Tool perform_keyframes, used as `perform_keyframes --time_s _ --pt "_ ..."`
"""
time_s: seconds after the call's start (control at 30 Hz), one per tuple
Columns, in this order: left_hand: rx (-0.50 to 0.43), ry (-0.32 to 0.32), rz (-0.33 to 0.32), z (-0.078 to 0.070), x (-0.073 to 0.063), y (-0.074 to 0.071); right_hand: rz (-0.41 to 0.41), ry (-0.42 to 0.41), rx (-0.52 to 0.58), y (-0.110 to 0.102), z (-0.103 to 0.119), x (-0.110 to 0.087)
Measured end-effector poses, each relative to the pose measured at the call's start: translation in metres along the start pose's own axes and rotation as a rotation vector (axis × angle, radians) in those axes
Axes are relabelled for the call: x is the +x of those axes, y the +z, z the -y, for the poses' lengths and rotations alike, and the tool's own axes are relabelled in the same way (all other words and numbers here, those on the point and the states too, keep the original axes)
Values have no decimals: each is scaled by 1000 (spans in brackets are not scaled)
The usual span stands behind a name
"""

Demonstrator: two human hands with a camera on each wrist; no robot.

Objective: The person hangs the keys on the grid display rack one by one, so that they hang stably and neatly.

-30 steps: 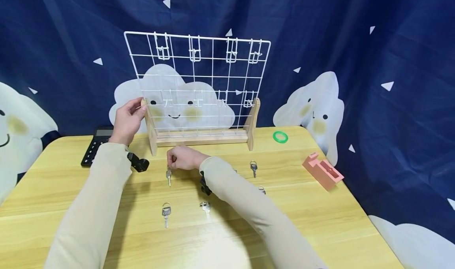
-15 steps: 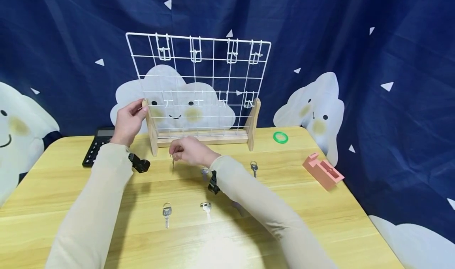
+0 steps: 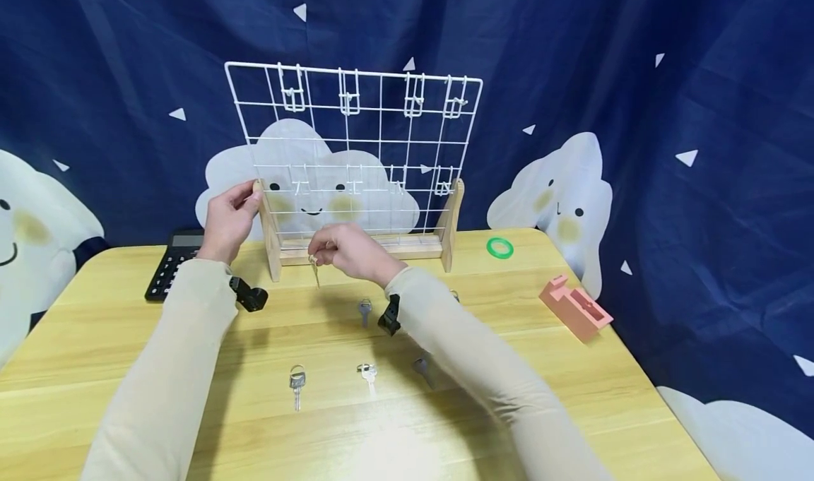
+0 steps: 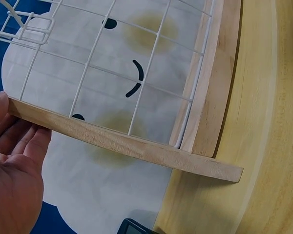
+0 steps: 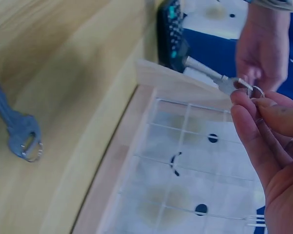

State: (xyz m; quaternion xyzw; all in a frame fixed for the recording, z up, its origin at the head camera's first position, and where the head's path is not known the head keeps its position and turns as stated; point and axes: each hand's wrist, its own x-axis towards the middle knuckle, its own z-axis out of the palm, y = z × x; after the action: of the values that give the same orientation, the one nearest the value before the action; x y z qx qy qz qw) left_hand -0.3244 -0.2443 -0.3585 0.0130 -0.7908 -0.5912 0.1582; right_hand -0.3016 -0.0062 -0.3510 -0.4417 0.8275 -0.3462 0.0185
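Note:
My left hand holds the top of the rack's left wooden upright, thumb on one side and fingers on the other. In front of the rack's lower left part, my right hand pinches a key by its ring, and the key hangs above the table. The rack has a wooden base and a white wire grid carrying two rows of white hooks. Several other keys with rings lie on the table, among them one key below my right hand and another nearer me.
A black calculator lies behind my left forearm. To the right of the rack are a green ring and a pink block-shaped holder near the table's edge. A dark blue curtain hangs behind the table.
My right hand has lifted a key off the table and carried it up and slightly right, towards the rack. My left hand has stayed on the upright.

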Motion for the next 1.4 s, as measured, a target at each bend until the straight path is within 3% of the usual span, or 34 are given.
perform_keyframes --time_s 0.33,0.7,1.03,1.27,1.4 --pt "-1 3 -7 -1 1 0 -44 22 -18 -16 15 1" --pt "-22 2 -27 -1 0 1 -144 61 -113 -40 31 12" --pt "-12 10 -36 -3 -1 2 -220 134 -94 -62 46 25" --pt "2 4 -42 -2 0 2 -283 89 -89 -71 50 34" --pt "6 7 -42 -1 -1 2 -299 104 -70 -78 56 39"
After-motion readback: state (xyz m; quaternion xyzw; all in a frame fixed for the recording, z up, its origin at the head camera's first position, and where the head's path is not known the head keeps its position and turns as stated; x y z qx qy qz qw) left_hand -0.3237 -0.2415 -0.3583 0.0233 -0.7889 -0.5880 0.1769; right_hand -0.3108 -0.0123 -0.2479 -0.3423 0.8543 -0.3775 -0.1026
